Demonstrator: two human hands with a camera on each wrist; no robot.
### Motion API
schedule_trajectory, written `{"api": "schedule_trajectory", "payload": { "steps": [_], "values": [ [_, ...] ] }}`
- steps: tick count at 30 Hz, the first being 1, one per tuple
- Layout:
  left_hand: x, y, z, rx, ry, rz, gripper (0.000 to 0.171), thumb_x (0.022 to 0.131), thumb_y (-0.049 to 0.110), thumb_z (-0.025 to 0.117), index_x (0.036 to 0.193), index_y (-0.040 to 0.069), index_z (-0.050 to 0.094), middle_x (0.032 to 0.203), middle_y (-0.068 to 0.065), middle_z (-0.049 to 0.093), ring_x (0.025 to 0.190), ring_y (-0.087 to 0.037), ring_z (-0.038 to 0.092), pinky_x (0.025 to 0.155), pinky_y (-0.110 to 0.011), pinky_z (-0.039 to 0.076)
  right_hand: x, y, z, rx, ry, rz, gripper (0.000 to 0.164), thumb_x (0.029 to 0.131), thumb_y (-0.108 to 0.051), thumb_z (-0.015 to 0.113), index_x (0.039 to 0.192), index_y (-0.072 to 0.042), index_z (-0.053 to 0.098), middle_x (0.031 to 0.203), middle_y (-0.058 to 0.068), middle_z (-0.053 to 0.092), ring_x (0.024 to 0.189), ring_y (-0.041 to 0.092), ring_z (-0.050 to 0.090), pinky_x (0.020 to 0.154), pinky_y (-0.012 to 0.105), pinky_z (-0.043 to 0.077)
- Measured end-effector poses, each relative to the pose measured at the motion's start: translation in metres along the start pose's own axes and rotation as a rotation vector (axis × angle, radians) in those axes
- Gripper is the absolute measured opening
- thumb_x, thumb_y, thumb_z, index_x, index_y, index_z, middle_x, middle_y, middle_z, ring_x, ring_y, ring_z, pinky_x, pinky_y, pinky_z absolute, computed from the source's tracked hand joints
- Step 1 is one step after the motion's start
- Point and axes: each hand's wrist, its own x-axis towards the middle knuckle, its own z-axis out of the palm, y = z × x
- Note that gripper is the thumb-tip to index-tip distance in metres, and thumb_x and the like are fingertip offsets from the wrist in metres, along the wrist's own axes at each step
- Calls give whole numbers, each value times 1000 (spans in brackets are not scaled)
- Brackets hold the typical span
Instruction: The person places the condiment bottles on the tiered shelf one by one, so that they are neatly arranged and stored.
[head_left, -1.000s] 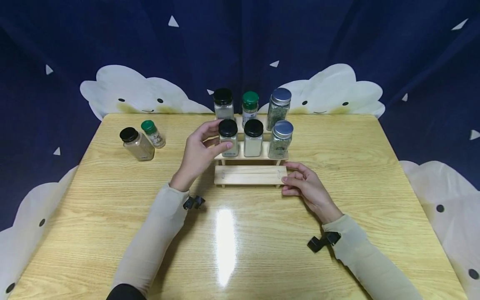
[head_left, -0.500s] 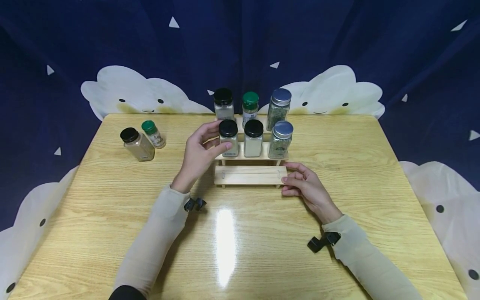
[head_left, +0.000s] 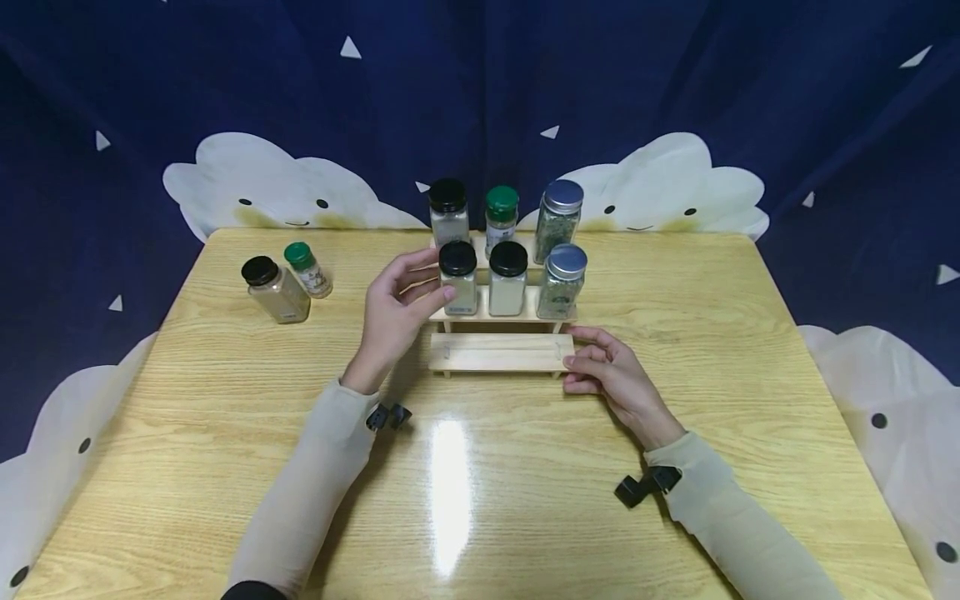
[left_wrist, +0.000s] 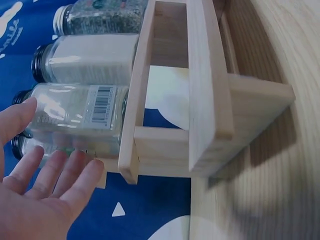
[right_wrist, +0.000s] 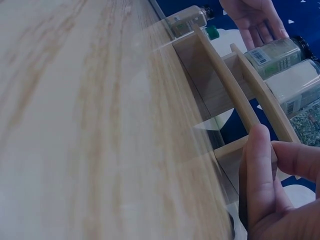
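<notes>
A tiered wooden spice rack (head_left: 501, 353) stands mid-table with its lowest step bare. My left hand (head_left: 393, 312) is beside the black-lidded spice jar (head_left: 460, 296) at the left of the middle step. In the left wrist view its fingers are spread and loose, the thumb close to the jar; whether it touches is unclear. My right hand (head_left: 618, 379) pinches the right end of the lowest step between thumb and fingers. Beside the jar are another black-lidded jar (head_left: 507, 292) with pale powder and a silver-lidded jar (head_left: 561, 292) of herbs.
On the top step stand a black-lidded jar (head_left: 448, 221), a small green-lidded bottle (head_left: 500, 223) and a silver-lidded herb jar (head_left: 557, 225). At the table's left are a black-lidded jar (head_left: 281, 296) and a green-lidded bottle (head_left: 311, 275). A dark blue curtain (head_left: 480, 92) hangs behind.
My left hand has eased slightly left, its thumb sliding back from the front of the jar. My right hand stays on the rack, and the jars keep their places.
</notes>
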Motion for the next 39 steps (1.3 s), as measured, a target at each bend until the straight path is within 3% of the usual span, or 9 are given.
{"api": "schedule_trajectory", "payload": {
  "steps": [8, 15, 20, 30, 35, 39],
  "values": [
    [-8, 4, -18, 27, 34, 29, 43, 94, -8, 80, 135, -9, 68, 134, -21, 70, 121, -30, 68, 109, -48, 57, 1, 0, 0, -1, 4, 5, 56, 103, 16, 58, 155, 11, 39, 90, 6, 69, 69, 17, 75, 70, 32, 69],
    [-13, 15, -42, 95, 120, 98, 37, 94, -11, 78, 131, -11, 70, 130, -17, 73, 117, -24, 70, 106, -40, 59, -1, 1, -1, 6, -8, -6, 54, 102, 17, 59, 153, 13, 40, 90, 7, 68, 69, 17, 75, 70, 31, 69],
    [-11, 25, -64, 116, 239, 188, 31, 94, -9, 78, 123, -12, 73, 122, -12, 77, 110, -22, 73, 100, -33, 60, 0, 2, -1, 4, -18, -23, 52, 102, 18, 59, 150, 13, 41, 90, 8, 69, 69, 17, 75, 70, 31, 69],
    [-4, 40, -113, 21, 545, 300, 26, 85, -7, 84, 110, -6, 79, 107, -13, 78, 97, -22, 74, 92, -26, 60, 0, 2, -2, 16, -19, -12, 56, 102, 18, 58, 154, 13, 38, 90, 8, 69, 69, 17, 75, 70, 31, 68],
    [-1, 40, -135, 70, 665, 298, 36, 79, -3, 86, 115, -4, 78, 116, -12, 74, 107, -25, 69, 96, -28, 58, 1, 2, -2, 6, -6, -8, 54, 102, 17, 59, 152, 11, 40, 90, 7, 69, 69, 17, 75, 70, 31, 69],
    [-2, 38, -150, 148, 705, 219, 46, 79, 0, 86, 124, 1, 76, 125, -9, 70, 118, -22, 63, 100, -29, 52, 1, 2, -2, 4, -9, -1, 55, 103, 17, 58, 153, 11, 39, 90, 7, 69, 70, 17, 75, 70, 31, 69]
  ]
}}
